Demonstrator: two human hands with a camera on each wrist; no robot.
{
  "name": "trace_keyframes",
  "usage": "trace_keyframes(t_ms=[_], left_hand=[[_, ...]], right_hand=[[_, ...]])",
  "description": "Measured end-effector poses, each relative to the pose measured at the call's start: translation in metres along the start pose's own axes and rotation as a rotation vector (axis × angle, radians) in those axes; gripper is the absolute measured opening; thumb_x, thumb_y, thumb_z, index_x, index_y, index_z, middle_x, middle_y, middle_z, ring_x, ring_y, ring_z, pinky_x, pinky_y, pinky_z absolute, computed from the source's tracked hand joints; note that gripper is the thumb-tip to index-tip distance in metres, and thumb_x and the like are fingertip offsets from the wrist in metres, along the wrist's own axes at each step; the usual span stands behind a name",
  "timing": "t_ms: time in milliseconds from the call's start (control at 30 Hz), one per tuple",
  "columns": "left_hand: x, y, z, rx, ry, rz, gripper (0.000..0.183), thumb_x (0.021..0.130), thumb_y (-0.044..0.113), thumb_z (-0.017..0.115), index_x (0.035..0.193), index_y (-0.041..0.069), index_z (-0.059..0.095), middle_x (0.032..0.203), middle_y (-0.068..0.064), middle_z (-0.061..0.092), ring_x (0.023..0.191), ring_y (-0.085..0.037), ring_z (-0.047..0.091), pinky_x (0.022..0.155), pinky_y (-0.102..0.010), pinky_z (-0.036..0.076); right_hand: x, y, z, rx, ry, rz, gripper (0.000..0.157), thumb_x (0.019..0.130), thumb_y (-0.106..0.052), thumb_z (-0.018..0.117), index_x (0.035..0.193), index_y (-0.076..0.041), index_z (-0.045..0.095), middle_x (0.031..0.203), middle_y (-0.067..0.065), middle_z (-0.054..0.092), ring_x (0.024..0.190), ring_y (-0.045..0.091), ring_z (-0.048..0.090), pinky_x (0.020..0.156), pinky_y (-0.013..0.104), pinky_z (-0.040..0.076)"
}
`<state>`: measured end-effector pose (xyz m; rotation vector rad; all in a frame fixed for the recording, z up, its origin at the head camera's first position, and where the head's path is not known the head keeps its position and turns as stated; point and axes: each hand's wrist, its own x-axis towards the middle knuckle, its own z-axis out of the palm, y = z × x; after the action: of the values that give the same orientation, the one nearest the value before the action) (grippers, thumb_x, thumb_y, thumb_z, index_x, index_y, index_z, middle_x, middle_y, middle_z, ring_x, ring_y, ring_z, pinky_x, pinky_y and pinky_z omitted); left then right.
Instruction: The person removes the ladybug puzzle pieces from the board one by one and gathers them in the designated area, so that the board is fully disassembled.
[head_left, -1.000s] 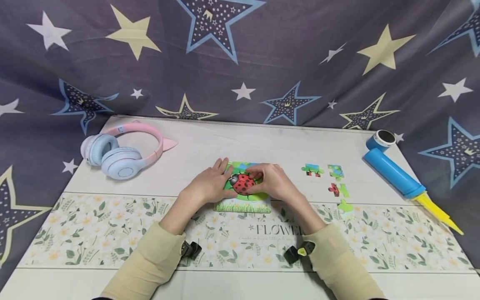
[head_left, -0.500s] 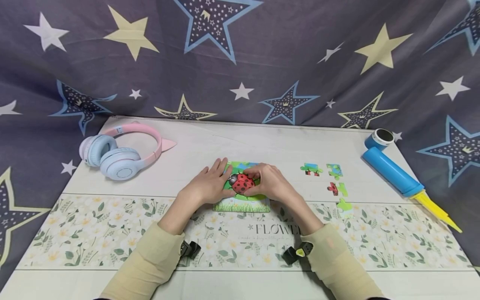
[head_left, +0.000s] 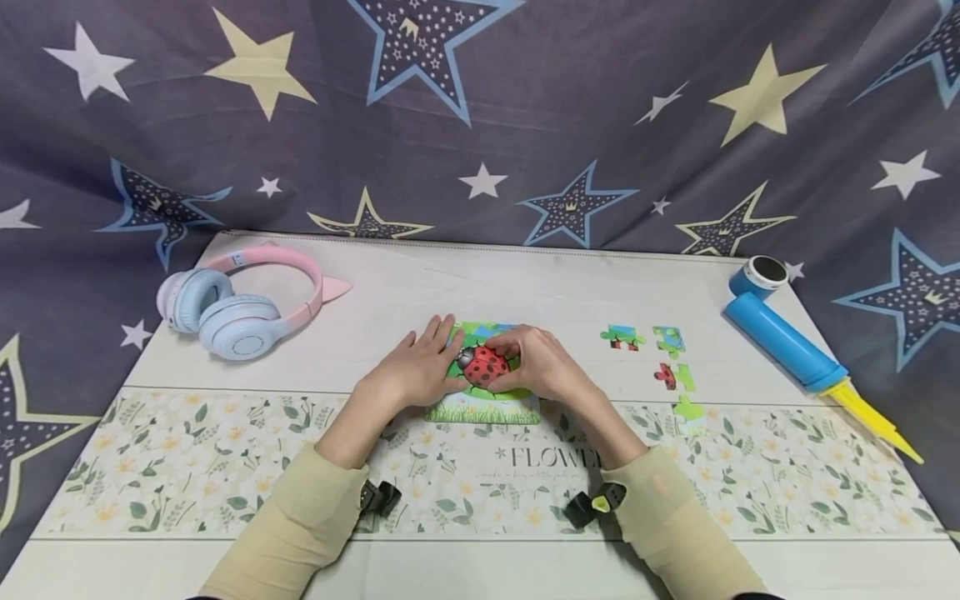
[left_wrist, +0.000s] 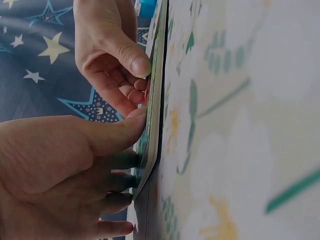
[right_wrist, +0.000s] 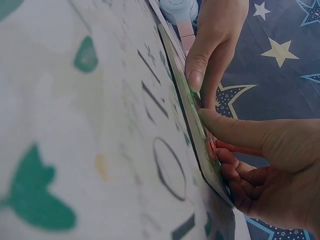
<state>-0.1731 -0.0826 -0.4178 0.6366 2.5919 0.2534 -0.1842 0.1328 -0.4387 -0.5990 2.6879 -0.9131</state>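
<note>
A puzzle board (head_left: 483, 414) printed with a red ladybug (head_left: 483, 367) on green grass lies flat at the middle of the table. My left hand (head_left: 416, 372) rests on its left side, fingers extended and thumb near the ladybug. From the right, my right hand (head_left: 542, 362) curls its thumb and fingers onto the ladybug's right part. They pinch a red puzzle piece (right_wrist: 212, 146), mostly hidden by the hand. In the left wrist view, the board (left_wrist: 156, 125) appears edge-on, with both hands over its top face.
Several loose puzzle pieces (head_left: 678, 379) lie to the right of the board. A blue and yellow hand pump (head_left: 787, 346) rests at the far right, beside a short blue cylinder (head_left: 761, 277). Pink and blue headphones (head_left: 247, 317) sit at the back left. A star-printed cloth (head_left: 480, 125) hangs behind.
</note>
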Motion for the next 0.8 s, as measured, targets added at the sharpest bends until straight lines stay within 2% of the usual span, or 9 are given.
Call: trace_keyframes(t_ms=[367, 800], left_hand=[[-0.0008, -0.0013, -0.0002, -0.004, -0.005, 0.012, 0.072, 0.110, 0.037, 0.046, 0.166, 0.004, 0.014, 0.174, -0.018, -0.005, 0.163, -0.037, -0.002, 0.131, -0.060, 0.011], [-0.0003, -0.0016, -0.0005, 0.002, -0.004, 0.018, 0.069, 0.111, 0.034, 0.043, 0.165, 0.004, 0.014, 0.174, -0.019, -0.005, 0.163, -0.038, -0.001, 0.131, -0.061, 0.012]], right_hand=[[0.0006, 0.0003, 0.0002, 0.005, -0.012, 0.024, 0.061, 0.075, -0.023, 0.094, 0.130, -0.011, 0.072, 0.118, 0.007, 0.074, 0.106, 0.023, 0.068, 0.093, 0.040, 0.058], [0.0003, 0.0013, -0.0007, 0.008, -0.012, 0.006, 0.062, 0.073, -0.020, 0.095, 0.130, -0.010, 0.071, 0.116, 0.007, 0.075, 0.105, 0.022, 0.069, 0.092, 0.039, 0.059]])
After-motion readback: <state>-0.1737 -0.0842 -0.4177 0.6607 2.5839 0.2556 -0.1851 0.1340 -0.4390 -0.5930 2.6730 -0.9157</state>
